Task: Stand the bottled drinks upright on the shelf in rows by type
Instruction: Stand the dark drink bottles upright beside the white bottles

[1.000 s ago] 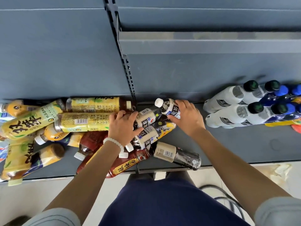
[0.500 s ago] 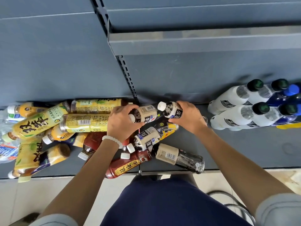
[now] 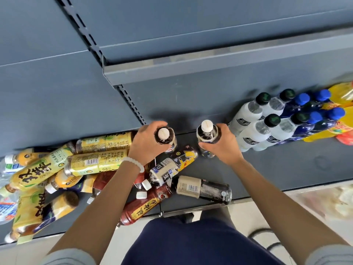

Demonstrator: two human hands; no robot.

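Observation:
My left hand grips a dark tea bottle with a white cap, held upright near the shelf's back. My right hand grips a second dark tea bottle of the same kind, also upright, a little to the right. Two more bottles of this type lie on their sides in front: one with a cartoon label and one with a beige label. A brown tea bottle lies by the front edge. Yellow-labelled tea bottles lie piled at the left.
White bottles with dark caps and blue-capped bottles stand in rows at the right, with yellow and orange bottles beyond. The grey shelf has bare surface between my right hand and those rows. An upper shelf lip overhangs.
Both hands have lifted their dark tea bottles from lying to upright, caps now facing up. The two bottles have moved apart, and the right one has shifted right.

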